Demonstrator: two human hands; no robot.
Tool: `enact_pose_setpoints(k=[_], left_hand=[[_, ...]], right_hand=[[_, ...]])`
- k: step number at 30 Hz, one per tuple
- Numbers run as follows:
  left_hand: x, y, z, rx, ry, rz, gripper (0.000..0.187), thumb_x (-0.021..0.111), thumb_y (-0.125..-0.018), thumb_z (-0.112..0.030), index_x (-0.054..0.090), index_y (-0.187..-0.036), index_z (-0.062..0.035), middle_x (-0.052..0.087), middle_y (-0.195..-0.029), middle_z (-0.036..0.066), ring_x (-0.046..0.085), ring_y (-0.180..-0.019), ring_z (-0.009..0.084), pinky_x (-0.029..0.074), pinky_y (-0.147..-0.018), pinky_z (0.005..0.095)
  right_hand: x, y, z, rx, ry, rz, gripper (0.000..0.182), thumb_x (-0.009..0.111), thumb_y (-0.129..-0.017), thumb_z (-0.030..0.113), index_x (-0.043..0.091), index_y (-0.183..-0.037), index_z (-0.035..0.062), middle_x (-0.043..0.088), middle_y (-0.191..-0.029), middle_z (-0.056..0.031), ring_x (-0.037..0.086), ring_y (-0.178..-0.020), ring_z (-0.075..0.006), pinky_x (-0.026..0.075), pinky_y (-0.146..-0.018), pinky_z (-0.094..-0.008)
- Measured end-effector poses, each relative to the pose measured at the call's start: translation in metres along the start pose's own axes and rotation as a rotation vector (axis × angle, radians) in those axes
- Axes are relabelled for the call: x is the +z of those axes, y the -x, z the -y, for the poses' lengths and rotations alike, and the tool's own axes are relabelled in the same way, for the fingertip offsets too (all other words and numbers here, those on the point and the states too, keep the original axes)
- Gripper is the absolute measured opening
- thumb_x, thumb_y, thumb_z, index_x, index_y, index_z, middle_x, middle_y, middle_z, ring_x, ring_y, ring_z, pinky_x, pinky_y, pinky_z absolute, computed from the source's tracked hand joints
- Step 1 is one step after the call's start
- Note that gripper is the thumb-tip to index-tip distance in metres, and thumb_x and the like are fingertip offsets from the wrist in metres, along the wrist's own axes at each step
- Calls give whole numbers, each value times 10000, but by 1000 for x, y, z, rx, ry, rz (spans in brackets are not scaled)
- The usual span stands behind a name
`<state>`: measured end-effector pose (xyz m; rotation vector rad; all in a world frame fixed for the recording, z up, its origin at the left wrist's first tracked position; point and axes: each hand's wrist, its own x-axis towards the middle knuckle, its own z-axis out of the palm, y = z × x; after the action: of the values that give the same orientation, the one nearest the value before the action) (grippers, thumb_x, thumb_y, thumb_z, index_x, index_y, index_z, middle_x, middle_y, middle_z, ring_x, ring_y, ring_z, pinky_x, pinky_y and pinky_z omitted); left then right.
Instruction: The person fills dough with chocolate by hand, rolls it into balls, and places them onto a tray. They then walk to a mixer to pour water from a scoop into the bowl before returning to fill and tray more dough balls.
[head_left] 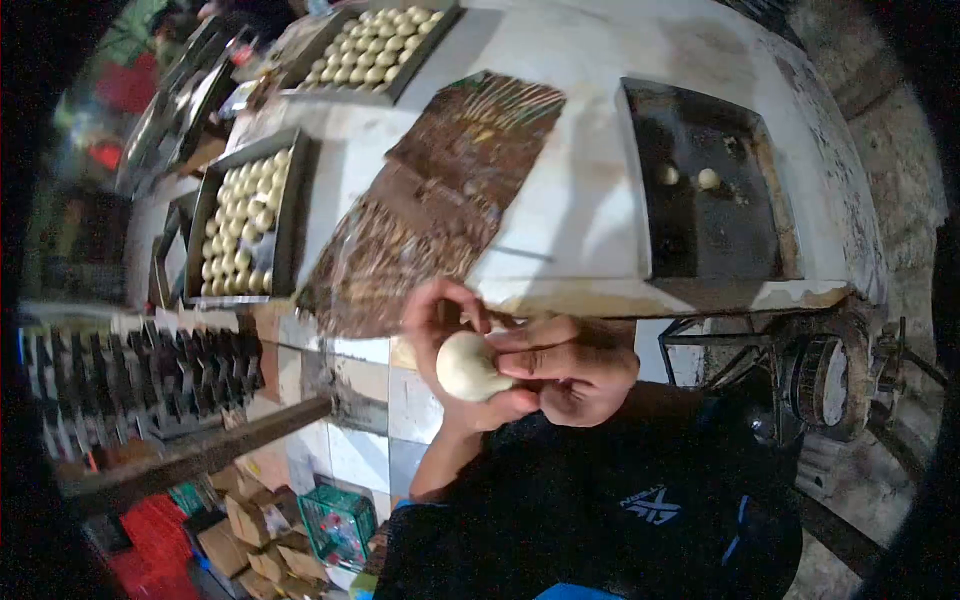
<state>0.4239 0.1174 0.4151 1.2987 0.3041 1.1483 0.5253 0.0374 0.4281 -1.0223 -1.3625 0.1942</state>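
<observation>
A smooth, pale dough ball is held up in front of the dark shirt. Cupped around its far and lower side is my left hand, its thumb under the ball. My right hand pinches the ball's right side between fingers and thumb, where the dough narrows to a short neck. Beyond the hands, a crumpled brown patterned sheet lies on the white table. To the right a dark metal tray holds two small pale balls.
Trays of dough balls stand at the left and far left of the table. A round metal device is at the right below the table edge. Stacked dark racks, cardboard boxes and a green crate are lower left.
</observation>
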Motion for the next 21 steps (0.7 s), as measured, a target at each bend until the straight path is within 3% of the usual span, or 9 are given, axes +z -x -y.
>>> enact_pose_setpoints(k=[2,4,6,8,10,12,15,19,21], left_hand=[[23,-44,25,200,-167,413,784,864,-581,-470,527,-1128,-21,523,-1018,123,522,-871,214,464,-714,321],[60,-58,70,273,-32,345,412,808,-709,-352,606,-795,-3,600,-737,104,575,-679,216,449,-583,309],[83,-63,84,-145,-345,267,333,767,-758,-278,583,-709,-5,581,-640,87,559,-581,178,416,-500,303],[107,-75,118,-325,-892,550,276,720,-784,-184,544,-677,1,551,-590,63,511,-503,139,394,-457,306],[124,-48,167,-223,-401,467,213,672,-798,-117,533,-676,-11,549,-600,72,540,-542,148,427,-495,307],[146,-27,210,-625,-102,382,172,659,-797,-111,570,-686,-15,582,-628,73,563,-574,149,445,-521,298],[175,-28,224,-533,-244,797,146,669,-794,-130,621,-762,4,658,-748,78,574,-670,98,477,-567,298],[190,-42,215,-872,-147,1063,422,763,-770,-168,586,-1108,12,613,-786,35,509,-694,62,451,-617,256],[178,-53,216,-843,-192,1063,482,763,-776,-167,552,-1174,6,584,-778,14,481,-674,53,437,-619,235]], right_hand=[[-28,2,-19,187,-250,-83,234,704,-729,54,666,-955,9,661,-969,-168,651,-947,-308,521,-803,-375],[-74,2,-32,350,65,29,159,658,-786,91,657,-917,2,642,-998,-190,639,-943,-331,507,-814,-399],[-130,-1,-45,343,351,241,149,577,-862,111,626,-895,-26,605,-1038,-211,590,-1010,-332,479,-874,-396],[-152,12,-50,546,437,-72,154,579,-854,94,610,-944,-26,580,-1103,-202,551,-1068,-335,455,-927,-410],[-169,13,-61,456,527,-56,164,580,-855,92,600,-970,-23,557,-1148,-199,535,-1089,-338,442,-946,-419],[-182,24,-75,325,637,78,218,589,-855,93,572,-1047,-9,507,-1229,-187,509,-1124,-346,426,-964,-445],[-211,63,-97,400,691,18,185,544,-900,121,574,-1036,-1,550,-1132,-182,545,-1061,-336,437,-940,-428],[-280,116,-123,926,91,-529,289,438,-978,269,578,-1003,18,598,-981,-104,578,-929,-177,465,-834,-312],[-342,124,-145,873,456,-648,322,437,-981,289,571,-993,-3,600,-975,-117,586,-909,-207,459,-843,-319]])
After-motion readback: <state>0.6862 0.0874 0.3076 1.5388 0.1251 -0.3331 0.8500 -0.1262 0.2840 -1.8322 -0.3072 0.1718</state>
